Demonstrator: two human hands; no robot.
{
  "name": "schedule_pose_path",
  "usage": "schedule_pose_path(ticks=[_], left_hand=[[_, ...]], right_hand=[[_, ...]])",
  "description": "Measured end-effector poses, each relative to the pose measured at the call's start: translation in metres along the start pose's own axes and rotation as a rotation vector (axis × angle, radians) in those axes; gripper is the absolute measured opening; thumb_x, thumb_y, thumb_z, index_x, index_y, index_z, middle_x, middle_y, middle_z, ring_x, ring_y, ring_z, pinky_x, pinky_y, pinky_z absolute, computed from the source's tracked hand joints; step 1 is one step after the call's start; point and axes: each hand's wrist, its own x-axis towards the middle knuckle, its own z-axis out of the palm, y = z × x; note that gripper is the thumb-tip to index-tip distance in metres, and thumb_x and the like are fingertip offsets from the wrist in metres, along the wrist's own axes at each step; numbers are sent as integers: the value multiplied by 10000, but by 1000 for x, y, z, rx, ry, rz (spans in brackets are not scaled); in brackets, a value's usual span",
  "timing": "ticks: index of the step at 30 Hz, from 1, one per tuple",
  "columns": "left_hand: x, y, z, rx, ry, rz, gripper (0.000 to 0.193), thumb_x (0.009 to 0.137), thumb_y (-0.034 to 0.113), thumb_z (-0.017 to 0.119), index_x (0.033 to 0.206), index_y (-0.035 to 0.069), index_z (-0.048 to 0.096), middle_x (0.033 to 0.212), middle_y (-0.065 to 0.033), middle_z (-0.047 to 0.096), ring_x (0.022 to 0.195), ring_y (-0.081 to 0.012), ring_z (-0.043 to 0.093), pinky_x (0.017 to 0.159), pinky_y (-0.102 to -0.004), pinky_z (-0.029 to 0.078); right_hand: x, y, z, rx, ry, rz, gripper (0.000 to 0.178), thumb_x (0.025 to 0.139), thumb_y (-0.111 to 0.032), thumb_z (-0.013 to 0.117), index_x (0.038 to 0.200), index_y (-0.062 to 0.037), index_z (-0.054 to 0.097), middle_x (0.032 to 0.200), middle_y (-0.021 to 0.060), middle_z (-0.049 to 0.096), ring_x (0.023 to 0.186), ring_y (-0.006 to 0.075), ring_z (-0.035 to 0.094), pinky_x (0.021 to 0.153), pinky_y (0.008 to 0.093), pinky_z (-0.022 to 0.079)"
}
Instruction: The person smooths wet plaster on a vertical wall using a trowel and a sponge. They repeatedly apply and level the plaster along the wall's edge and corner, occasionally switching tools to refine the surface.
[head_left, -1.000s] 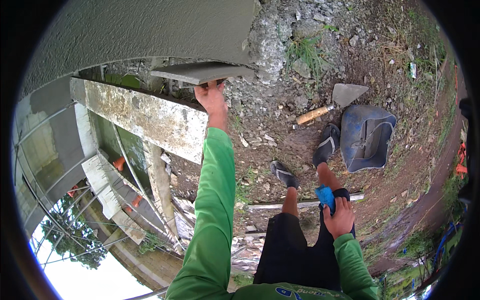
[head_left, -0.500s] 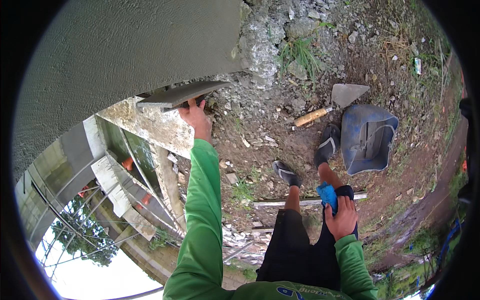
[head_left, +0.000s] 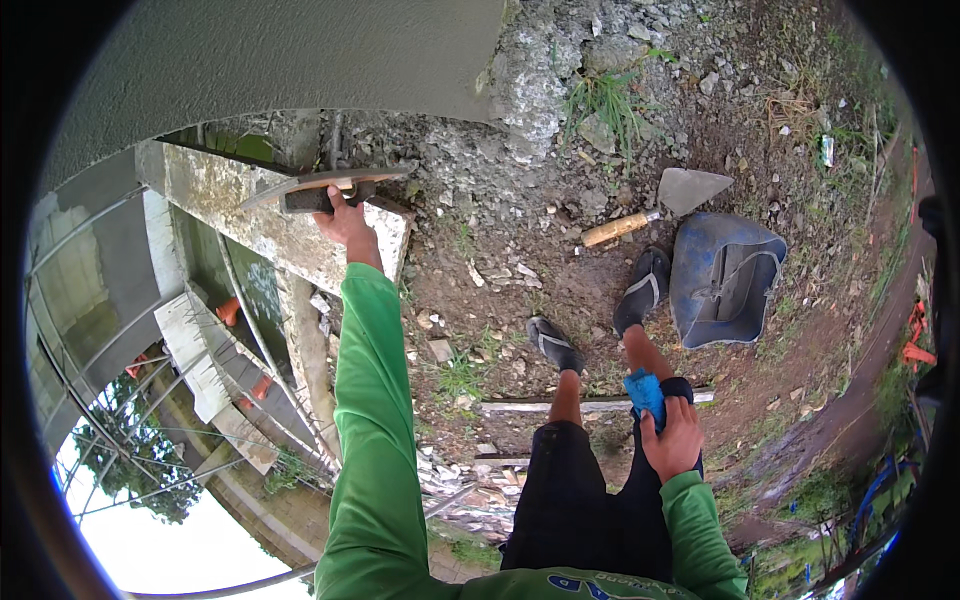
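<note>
My left hand is closed round the handle of a plastering float, its long thin board seen nearly edge-on. The float is over a mortar-stained plank, just off the lower edge of the smooth grey plastered wall. By my bent knee, my right hand curls against a crumpled bright blue cloth or sponge; which of the two it is, I cannot make out. On the ground ahead lies a pointed trowel with a wooden handle.
A cut-open blue plastic container with a string stands beside my right foot. Rubble, stones and a grass tuft cover the soil. A timber strip lies behind my feet. Poles and planks stand at the left.
My left hand and the float have moved left and away from the plastered wall, and a gap now shows along its edge. My right hand stays at the knee with the blue thing.
</note>
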Motion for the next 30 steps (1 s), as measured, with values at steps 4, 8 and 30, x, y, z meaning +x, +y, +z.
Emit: schedule_pose_path(ticks=[4, 8, 30], left_hand=[[-30, -70, -133, 144, -157, 12, 483, 940, 247, 701, 1335, 42, 515, 1190, -97, 637, 965, -234, 627, 735, -376, 526], [-97, -126, -265, 680, -328, 104, 471, 847, 294, 766, 1206, 30, 610, 1019, -183, 706, 898, -357, 677, 796, -448, 516], [-298, -177, -664, 715, -510, -993, 273, 854, 112, 631, 1055, -69, 595, 688, -165, 661, 571, -259, 668, 502, -411, 552]], right_hand=[[-10, -7, 10, -1, 25, -59, 300, 818, -275, 660, 943, -19, 568, 905, 166, 583, 878, 405, 583, 716, 530, 488], [-26, -10, 32, -22, 60, -54, 310, 824, -282, 663, 964, -18, 579, 931, 171, 590, 904, 409, 588, 731, 541, 487], [-75, 91, -11, 1038, 423, 358, 330, 892, -274, 667, 1055, -96, 442, 679, 120, 560, 448, 238, 545, 333, 359, 457]])
